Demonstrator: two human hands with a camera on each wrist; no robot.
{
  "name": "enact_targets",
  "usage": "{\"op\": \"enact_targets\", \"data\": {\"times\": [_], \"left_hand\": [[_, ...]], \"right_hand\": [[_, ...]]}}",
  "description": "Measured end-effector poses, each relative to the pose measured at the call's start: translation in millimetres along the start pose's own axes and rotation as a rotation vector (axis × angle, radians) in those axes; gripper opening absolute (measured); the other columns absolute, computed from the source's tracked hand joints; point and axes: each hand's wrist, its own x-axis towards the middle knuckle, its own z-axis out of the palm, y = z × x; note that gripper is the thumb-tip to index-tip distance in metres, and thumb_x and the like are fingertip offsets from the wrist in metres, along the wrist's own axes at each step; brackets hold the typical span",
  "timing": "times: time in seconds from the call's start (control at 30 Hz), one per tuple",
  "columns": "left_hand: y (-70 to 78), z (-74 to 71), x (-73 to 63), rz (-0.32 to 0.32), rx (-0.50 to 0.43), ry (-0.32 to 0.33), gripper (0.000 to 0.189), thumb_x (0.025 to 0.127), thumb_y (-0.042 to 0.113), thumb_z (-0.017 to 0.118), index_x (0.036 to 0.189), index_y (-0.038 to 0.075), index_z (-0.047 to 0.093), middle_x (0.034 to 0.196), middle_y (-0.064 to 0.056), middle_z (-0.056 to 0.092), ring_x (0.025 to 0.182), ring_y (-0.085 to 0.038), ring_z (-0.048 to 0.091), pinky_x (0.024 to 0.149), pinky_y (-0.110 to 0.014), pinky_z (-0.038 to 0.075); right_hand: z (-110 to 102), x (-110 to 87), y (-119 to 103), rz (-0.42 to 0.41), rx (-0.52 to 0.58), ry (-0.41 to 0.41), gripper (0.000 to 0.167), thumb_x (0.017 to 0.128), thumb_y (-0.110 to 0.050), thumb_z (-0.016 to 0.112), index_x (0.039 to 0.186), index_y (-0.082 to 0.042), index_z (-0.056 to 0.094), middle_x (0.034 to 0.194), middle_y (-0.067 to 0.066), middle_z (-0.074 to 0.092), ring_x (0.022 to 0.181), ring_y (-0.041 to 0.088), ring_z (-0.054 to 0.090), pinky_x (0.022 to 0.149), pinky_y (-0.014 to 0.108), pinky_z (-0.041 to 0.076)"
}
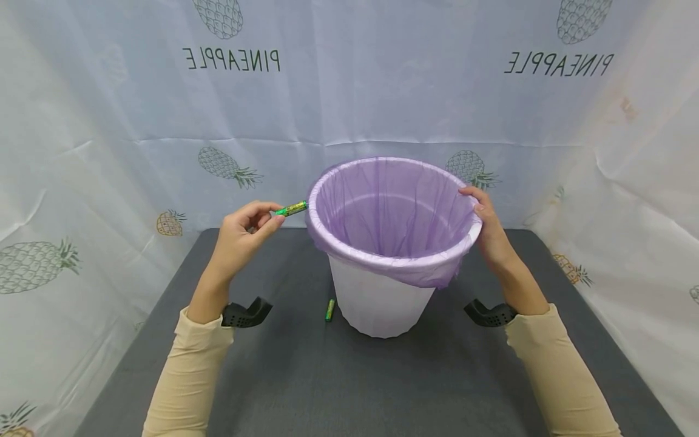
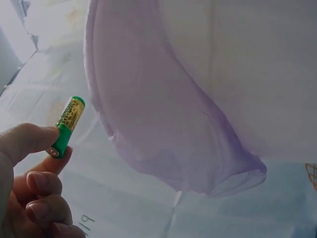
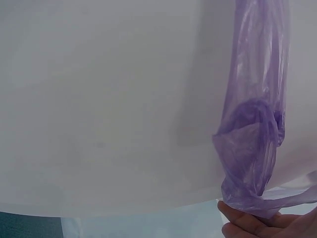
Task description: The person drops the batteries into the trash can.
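Observation:
Between thumb and index finger my left hand (image 1: 243, 233) pinches a green and gold battery (image 1: 292, 209), level with the left rim of a white trash can (image 1: 382, 309). The left wrist view shows the same battery (image 2: 68, 126) tilted, apart from the can's bagged side. A thin purple trash bag (image 1: 382, 224) lines the can and folds over its rim. On the right, my right hand (image 1: 488, 227) grips the rim over the bag. Its fingers (image 3: 247, 223) show beside the bunched bag edge (image 3: 247, 153) in the right wrist view. A second battery (image 1: 330, 310) lies left of the can's base.
The can stands on a dark grey table (image 1: 262, 376). Behind and along both sides hangs a pale curtain (image 1: 349, 91) printed with pineapples. A black wrist mount (image 1: 246, 312) sits on the left wrist and another mount (image 1: 489, 313) on the right.

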Motion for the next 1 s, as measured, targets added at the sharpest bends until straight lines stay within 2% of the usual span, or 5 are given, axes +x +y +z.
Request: {"op": "enact_targets", "data": {"times": [0.27,0.73,1.0], "left_hand": [[3.0,7.4,6.8,0.052,0.000,-0.005,0.015,0.084,-0.007,0.066,0.098,-0.004,0.069,0.069,0.009,0.038,0.060,-0.003,0.032,0.054,-0.022,0.026],[5.3,24.2,18.1,0.061,0.018,-0.075,0.010,0.086,0.000,0.068,0.096,0.000,0.070,0.069,0.002,0.037,0.061,-0.004,0.032,0.054,-0.020,0.027],[6.5,29.2,23.8,0.061,0.007,-0.101,0.012,0.086,0.000,0.068,0.098,0.000,0.070,0.070,0.003,0.037,0.064,-0.005,0.033,0.056,-0.019,0.028]], "right_hand": [[0.4,0.1,-0.5,0.012,-0.008,0.005,0.029,0.101,-0.036,0.030,0.125,-0.031,0.045,0.134,-0.007,0.027,0.112,0.013,0.035,0.087,0.019,0.036],[0.9,-0.3,0.7,0.006,-0.009,0.002,0.030,0.101,-0.036,0.029,0.126,-0.030,0.045,0.136,-0.006,0.026,0.116,0.013,0.033,0.090,0.020,0.034],[0.0,-0.5,0.9,-0.012,-0.015,-0.013,0.030,0.101,-0.034,0.029,0.126,-0.029,0.044,0.133,-0.006,0.028,0.107,0.014,0.038,0.083,0.018,0.040]]}}
